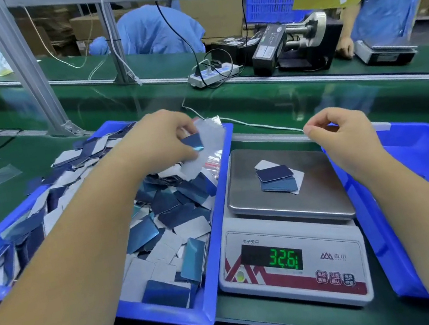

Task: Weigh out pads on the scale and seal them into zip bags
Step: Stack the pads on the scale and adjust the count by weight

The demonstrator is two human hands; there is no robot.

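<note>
From the head view, the left hand [158, 137] reached over the blue bin [219, 218] at centre left, its fingers [191, 153] curled and pinching a blue pad [193, 141] against a clear zip bag [210, 140]. The bin was heaped with loose pads [161, 223], blue and white. The right hand [341, 134] hovered at centre right above the far edge of the scale [292, 234], fingers curled in; I could not tell whether they held anything. A small stack of pads [279, 178] lay on the steel pan, and the display [285, 258] showed green digits, roughly 32.6. A second blue bin [423, 182] stood at the right on the green counter [270, 112]. To do this step well, I judged the person should add pads one at a time, let the reading settle, and keep the bag's mouth open and ready.
</note>
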